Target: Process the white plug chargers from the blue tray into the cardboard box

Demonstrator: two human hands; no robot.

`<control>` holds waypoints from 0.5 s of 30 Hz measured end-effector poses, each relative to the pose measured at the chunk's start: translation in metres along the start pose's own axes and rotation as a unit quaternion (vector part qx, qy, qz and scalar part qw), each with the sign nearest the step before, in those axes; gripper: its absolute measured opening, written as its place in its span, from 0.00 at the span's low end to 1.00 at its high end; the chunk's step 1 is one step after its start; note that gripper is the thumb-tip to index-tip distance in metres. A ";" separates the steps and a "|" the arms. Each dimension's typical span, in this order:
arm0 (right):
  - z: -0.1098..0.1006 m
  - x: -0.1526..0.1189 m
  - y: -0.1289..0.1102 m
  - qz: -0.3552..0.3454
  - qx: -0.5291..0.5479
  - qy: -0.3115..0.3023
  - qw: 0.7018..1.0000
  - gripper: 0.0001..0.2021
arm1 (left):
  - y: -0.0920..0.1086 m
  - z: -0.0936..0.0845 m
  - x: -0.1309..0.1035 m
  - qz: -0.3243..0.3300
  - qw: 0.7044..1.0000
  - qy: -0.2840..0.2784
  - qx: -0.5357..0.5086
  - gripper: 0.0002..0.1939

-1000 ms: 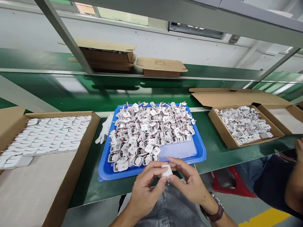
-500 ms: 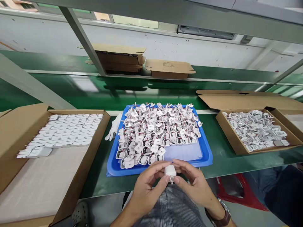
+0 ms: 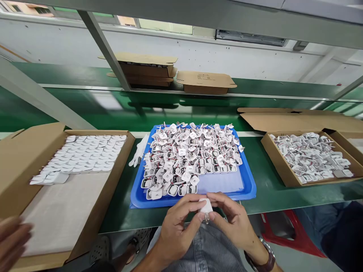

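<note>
Between my two hands is a small white plug adapter (image 3: 206, 206), its metal prongs pointing down toward me. The fingers and thumb of my left hand (image 3: 181, 223) close on its left side. My right hand (image 3: 234, 221) curls round from the right, thumb and fingertips against the adapter. Just beyond my hands lies a blue tray (image 3: 167, 204) with many open white adapter housings (image 3: 181, 152), their lids loose and red wires showing. A strip of the tray's pale liner (image 3: 219, 181) is bare at front right.
On the left, a cardboard box (image 3: 119, 166) holds rows of closed white adapters (image 3: 90, 151); another person's hand (image 3: 14, 241) is over its near left corner. Another carton (image 3: 279, 166) of loose adapter parts stands right. A white glove (image 3: 138, 153) lies beside the tray. Below is a red stool (image 3: 295, 240).
Another person's hand has come into view at the lower left. The adapter is turned slightly in my fingers, and my left fingers now lie over its top. The view has shifted a little.
</note>
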State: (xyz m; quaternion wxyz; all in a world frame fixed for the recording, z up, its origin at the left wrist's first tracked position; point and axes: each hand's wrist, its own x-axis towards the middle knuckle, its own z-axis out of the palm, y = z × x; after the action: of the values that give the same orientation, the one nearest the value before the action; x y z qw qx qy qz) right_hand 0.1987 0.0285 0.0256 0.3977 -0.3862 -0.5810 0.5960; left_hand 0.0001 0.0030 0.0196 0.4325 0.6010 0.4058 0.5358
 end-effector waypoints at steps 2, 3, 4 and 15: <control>-0.001 -0.003 0.004 0.021 0.005 0.003 1.000 0.21 | 0.002 0.001 -0.001 -0.002 1.000 0.008 0.004 0.16; -0.001 -0.005 0.006 0.033 0.006 0.006 0.999 0.21 | 0.002 0.002 -0.002 -0.003 1.000 0.012 0.005 0.16; -0.001 -0.006 0.007 0.044 0.007 0.010 0.999 0.22 | 0.003 0.003 -0.002 -0.004 1.000 0.014 0.005 0.14; -0.004 -0.003 0.005 0.082 0.038 0.001 0.996 0.23 | 0.015 0.006 0.001 -0.076 0.995 0.050 -0.044 0.12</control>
State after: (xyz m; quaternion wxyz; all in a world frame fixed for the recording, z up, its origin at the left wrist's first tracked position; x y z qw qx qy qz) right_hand 0.2036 0.0273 0.0205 0.3626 -0.4178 -0.5234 0.6481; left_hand 0.0069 -0.0012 0.0343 0.4770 0.5218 0.4474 0.5477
